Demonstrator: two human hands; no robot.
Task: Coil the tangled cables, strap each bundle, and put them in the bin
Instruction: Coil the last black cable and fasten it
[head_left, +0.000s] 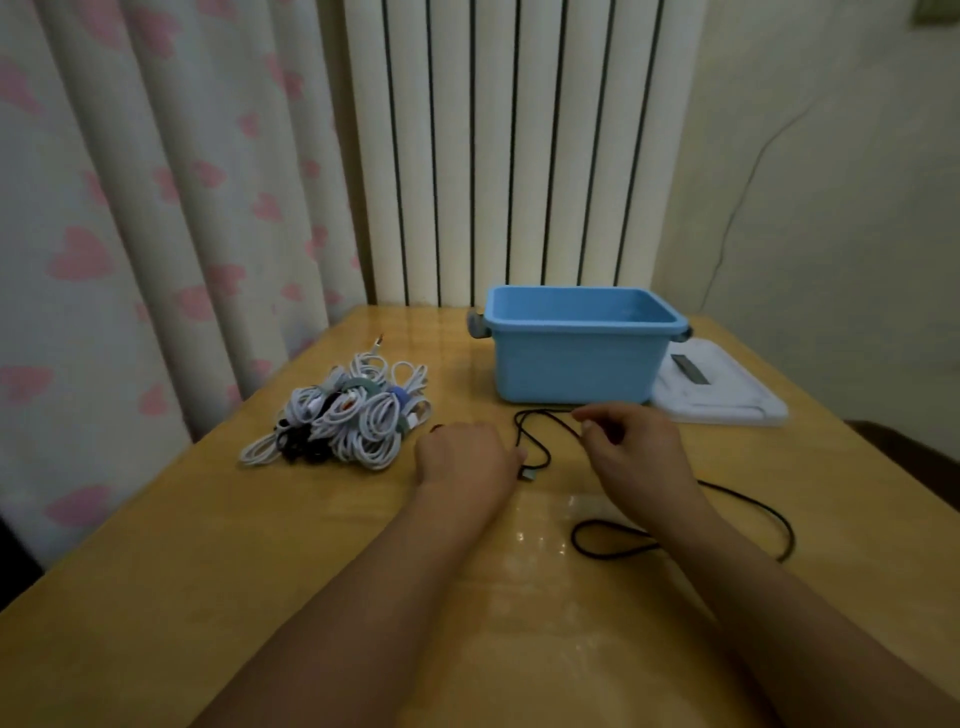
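Observation:
A black cable (537, 441) lies loose on the wooden table (208, 571), looping between my hands and trailing off to the right. My left hand (465, 454) grips the cable near its plug end. My right hand (631, 447) pinches another stretch of the same cable in front of the bin. A heap of white and black cables (345, 415), some wrapped with straps, sits to the left. The open blue bin (576, 358) stands at the back of the table, and no cable shows inside it.
The bin's white lid (719, 389) lies flat to the right of the bin. A curtain with pink hearts (130, 234) hangs on the left and a white radiator (519, 156) stands behind the table.

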